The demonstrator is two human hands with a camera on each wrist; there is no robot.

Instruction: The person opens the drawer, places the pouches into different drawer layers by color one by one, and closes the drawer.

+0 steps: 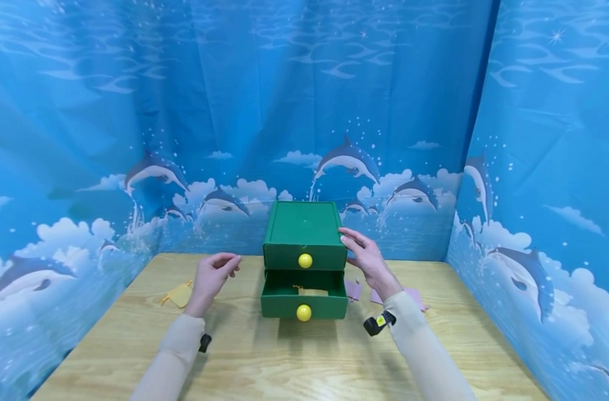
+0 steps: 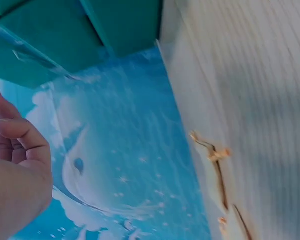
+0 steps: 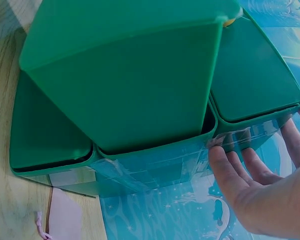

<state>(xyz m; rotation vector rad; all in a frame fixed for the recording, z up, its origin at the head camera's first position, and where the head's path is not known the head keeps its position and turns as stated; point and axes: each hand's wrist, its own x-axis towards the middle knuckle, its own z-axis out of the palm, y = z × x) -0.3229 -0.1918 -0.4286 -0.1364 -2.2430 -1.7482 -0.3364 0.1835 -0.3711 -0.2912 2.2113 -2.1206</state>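
A green drawer cabinet [image 1: 304,223] with yellow knobs stands before me. In the right wrist view three stacked drawers show, and the middle drawer [image 3: 124,95] is pulled out. Inside that drawer lies a beige pouch [image 1: 313,292] with a golden cord, partly hidden by the front panel. My right hand [image 1: 369,259] rests against the cabinet's upper right side, some fingertips on its taped wall and a digit at the top edge. To the left of the cabinet my left hand [image 1: 214,281] hovers above the table, fingers loosely curled, no object visible in it.
On the wooden table [image 1: 304,367], a yellow drawstring pouch [image 1: 180,295] lies at the left. Lilac pouches [image 1: 353,289] lie at the right, partly behind my right hand and forearm. A blue dolphin-print curtain [image 1: 234,111] encloses the table's back and sides.
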